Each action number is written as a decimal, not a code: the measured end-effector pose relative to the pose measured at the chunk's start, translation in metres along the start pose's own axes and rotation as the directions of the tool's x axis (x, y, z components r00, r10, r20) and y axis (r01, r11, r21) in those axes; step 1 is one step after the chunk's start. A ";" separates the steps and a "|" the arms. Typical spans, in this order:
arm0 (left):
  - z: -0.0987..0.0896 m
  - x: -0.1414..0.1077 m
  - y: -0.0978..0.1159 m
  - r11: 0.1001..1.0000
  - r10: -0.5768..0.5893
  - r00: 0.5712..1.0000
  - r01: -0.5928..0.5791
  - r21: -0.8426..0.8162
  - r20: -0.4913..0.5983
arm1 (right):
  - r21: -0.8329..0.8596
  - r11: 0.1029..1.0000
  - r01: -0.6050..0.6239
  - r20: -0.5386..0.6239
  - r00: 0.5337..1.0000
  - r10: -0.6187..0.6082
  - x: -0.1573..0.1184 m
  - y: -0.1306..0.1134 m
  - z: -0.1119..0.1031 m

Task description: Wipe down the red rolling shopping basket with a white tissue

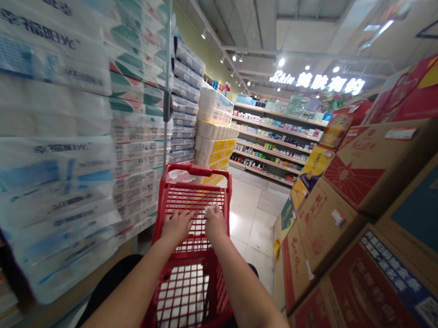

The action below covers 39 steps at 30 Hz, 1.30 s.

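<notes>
A red plastic shopping basket with grid walls and a raised handle stands directly in front of me. My left hand is over the upper grid on the left side, fingers stretched out and apart, holding nothing I can see. Beside it, my right hand is closed around a small white crumpled thing, which looks like a tissue. Most of that white thing is hidden by my fingers. Through the lower grid, the pale tiled floor shows.
Tall stacks of packaged tissue rolls line the left, with a thin metal pole before them. Stacked cardboard boxes crowd the right side. A tiled aisle leads ahead to shelves of small products under a lit sign.
</notes>
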State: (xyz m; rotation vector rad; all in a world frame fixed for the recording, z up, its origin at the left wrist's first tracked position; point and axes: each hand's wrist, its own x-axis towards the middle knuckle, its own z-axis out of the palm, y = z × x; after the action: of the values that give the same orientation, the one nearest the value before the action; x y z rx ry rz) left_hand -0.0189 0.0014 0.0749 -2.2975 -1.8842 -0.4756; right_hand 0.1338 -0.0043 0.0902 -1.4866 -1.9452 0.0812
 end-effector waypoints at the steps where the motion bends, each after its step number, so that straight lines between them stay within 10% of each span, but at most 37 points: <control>1: 0.000 0.000 0.000 1.000 0.006 1.000 -0.006 0.010 -0.002 | 0.003 1.000 -0.003 0.041 0.999 0.003 0.001 0.000 0.000; 13: 0.008 0.001 -0.001 0.999 0.014 1.000 -0.013 0.051 -0.025 | -0.040 0.991 0.126 0.114 0.986 -0.120 -0.005 0.002 0.007; 35: 0.003 -0.001 0.000 0.999 0.017 1.000 -0.016 0.052 -0.018 | -0.018 0.999 -0.051 -0.043 0.998 0.050 -0.007 -0.002 0.015; 39: 0.004 -0.001 0.002 0.999 0.000 1.000 0.001 0.048 -0.023 | 0.011 0.996 0.091 0.060 0.994 -0.091 -0.008 0.001 0.014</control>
State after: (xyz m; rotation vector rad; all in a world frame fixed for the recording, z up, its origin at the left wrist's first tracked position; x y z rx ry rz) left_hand -0.0164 0.0014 0.0715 -2.2521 -1.8648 -0.4498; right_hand 0.1274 -0.0061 0.0750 -1.4024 -2.0555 0.0945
